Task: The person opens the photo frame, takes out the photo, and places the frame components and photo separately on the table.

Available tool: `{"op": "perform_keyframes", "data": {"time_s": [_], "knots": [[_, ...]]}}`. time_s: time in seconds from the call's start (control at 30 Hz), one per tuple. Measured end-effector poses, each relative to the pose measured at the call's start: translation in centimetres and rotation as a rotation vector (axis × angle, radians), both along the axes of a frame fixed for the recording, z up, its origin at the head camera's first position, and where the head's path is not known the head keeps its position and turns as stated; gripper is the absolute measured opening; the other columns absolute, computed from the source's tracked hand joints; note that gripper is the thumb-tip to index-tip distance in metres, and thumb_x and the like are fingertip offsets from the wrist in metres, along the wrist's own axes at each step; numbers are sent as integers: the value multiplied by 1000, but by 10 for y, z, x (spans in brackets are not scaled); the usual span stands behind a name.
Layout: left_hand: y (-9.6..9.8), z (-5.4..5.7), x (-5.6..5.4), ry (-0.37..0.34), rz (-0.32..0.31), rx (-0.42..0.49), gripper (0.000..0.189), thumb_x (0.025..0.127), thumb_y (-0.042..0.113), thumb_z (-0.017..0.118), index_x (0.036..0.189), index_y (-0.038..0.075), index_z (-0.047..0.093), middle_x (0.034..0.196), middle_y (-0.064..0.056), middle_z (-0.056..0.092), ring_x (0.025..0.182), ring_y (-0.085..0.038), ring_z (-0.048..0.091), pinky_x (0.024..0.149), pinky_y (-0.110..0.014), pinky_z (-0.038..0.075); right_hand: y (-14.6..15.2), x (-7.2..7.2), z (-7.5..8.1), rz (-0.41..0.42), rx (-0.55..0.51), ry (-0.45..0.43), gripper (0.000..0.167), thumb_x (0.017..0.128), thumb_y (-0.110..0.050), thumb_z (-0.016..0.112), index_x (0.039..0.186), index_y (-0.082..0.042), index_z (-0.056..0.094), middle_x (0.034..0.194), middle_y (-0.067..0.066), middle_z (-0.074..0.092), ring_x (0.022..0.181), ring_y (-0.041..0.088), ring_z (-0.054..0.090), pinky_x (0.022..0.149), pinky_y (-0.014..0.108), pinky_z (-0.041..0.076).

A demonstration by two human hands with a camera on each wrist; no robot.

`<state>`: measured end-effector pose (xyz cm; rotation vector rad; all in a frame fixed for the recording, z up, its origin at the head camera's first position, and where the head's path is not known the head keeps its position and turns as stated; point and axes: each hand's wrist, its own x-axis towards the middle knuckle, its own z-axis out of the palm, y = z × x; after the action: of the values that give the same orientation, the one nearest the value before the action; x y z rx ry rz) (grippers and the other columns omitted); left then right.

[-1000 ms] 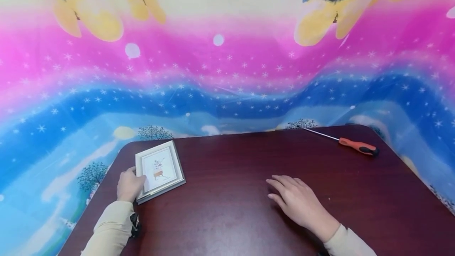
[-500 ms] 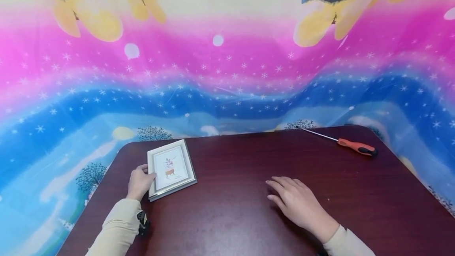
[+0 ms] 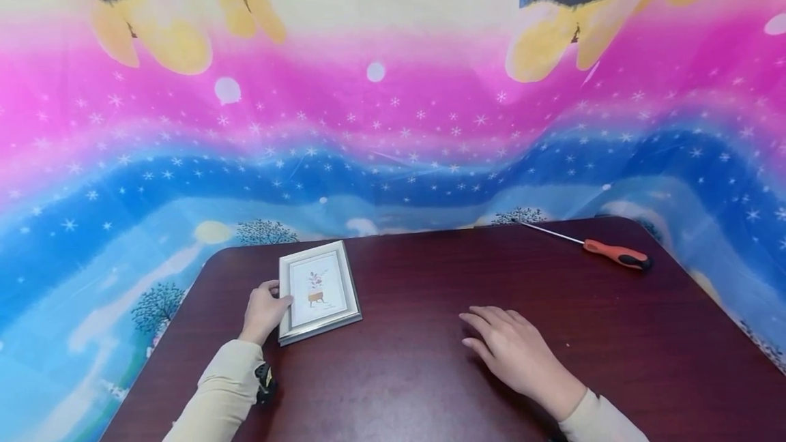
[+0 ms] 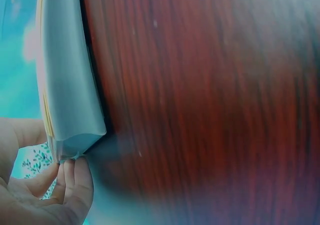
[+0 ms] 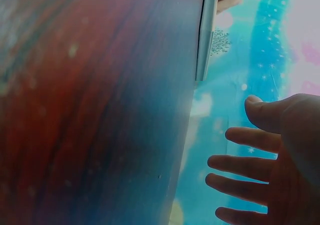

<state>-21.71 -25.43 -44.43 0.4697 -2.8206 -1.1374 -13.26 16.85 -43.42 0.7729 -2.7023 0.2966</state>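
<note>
A picture frame (image 3: 320, 292) with a silvery-white border and a print of a potted plant lies face up on the left half of the table. My left hand (image 3: 265, 312) grips its left edge, thumb over the front border and fingertips at the side. The left wrist view shows the pale side of the frame (image 4: 72, 70) close up, with the left hand's fingers (image 4: 77, 185) at its corner. My right hand (image 3: 518, 357) is palm down over the table to the right of the frame, holding nothing. Its fingers (image 5: 240, 167) are spread and nearly straight in the right wrist view.
A screwdriver (image 3: 614, 252) with a red and black handle lies at the back right, its shaft pointing toward the far edge. The dark reddish-brown table (image 3: 405, 387) has rounded back corners. Behind it hangs a colourful patterned cloth (image 3: 393, 114).
My left hand has slid the picture frame to the right across the table, toward the middle. The right hand and the screwdriver have stayed in place.
</note>
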Motion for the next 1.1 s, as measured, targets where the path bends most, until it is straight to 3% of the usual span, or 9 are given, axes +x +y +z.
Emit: {"op": "perform_keyframes", "data": {"time_s": [0.27, 0.63, 0.93, 1.1], "knots": [[16, -4, -2, 16, -21, 13, 54, 91, 7, 60, 137, -15, 44, 122, -34, 54, 108, -43, 56, 95, -53, 44, 1, 2, -3, -7, -4, -17, 36, 91, -30, 72, 122, -11, 70, 125, 9, 65, 117, 27, 60, 93, 48, 49], [37, -4, 1, 2, -38, 89, 54, 95, 6, 57, 142, -13, 37, 130, -34, 44, 114, -43, 51, 97, -54, 44, 0, -1, -2, 3, 20, -28, 37, 93, -33, 70, 123, -12, 70, 125, 8, 65, 117, 26, 60, 93, 48, 50], [56, 0, 1, 13, -69, 99, 53, 94, 6, 59, 141, -13, 41, 132, -33, 46, 115, -43, 53, 97, -53, 45, -1, -1, 0, -6, 19, -28, 36, 92, -32, 71, 122, -11, 70, 125, 9, 66, 116, 26, 60, 94, 48, 49], [66, -3, 0, 30, -87, 97, 54, 92, 6, 62, 139, -13, 44, 128, -32, 49, 108, -41, 56, 94, -51, 47, -2, 0, 0, -10, 26, -30, 36, 92, -32, 70, 121, -11, 70, 124, 9, 66, 117, 27, 60, 94, 48, 49]]}}
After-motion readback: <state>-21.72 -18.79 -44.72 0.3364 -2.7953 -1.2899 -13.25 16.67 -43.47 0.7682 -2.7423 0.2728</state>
